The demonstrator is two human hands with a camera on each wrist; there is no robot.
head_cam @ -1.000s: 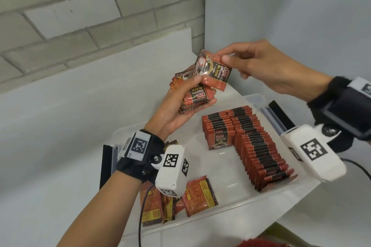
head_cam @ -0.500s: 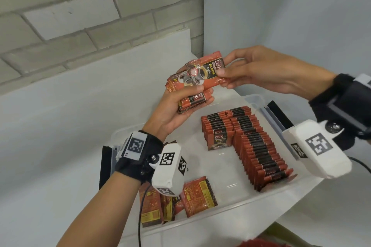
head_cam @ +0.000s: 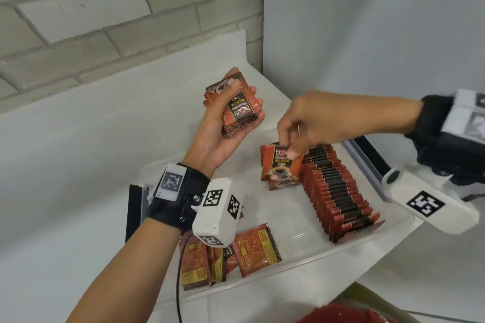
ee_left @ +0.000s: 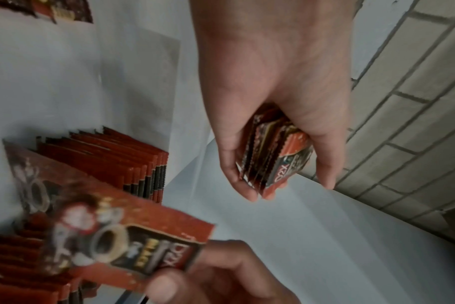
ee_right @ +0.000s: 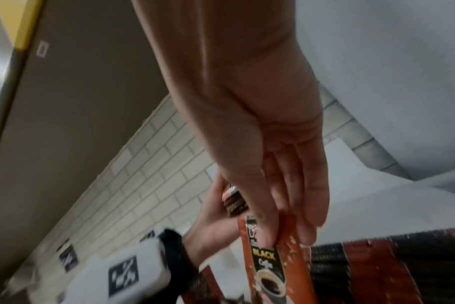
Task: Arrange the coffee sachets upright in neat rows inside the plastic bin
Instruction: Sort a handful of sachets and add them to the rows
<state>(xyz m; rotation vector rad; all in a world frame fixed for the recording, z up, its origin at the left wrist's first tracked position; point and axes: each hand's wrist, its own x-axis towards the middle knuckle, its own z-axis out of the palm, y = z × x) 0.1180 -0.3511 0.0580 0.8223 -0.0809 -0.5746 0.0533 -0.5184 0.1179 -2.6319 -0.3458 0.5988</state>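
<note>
Head view: in the bin (head_cam: 362,246), a sachet (head_cam: 280,165) is pinched by its top edge in the right hand (head_cam: 315,123) at the front of the short row, at 9 o'clock of the long row (head_cam: 338,191). It is best lowered upright, flush with its neighbours. A stack (head_cam: 240,113) is gripped in the left hand (head_cam: 223,134); loose sachets (head_cam: 236,252) lie at 6 o'clock.

Left wrist view: the stack's edges, hidden from above, are shown curled within the fingers (ee_left: 237,174).

Right wrist view: thumb and fingers (ee_right: 296,205) are seen clamping the sachet's top.
</note>
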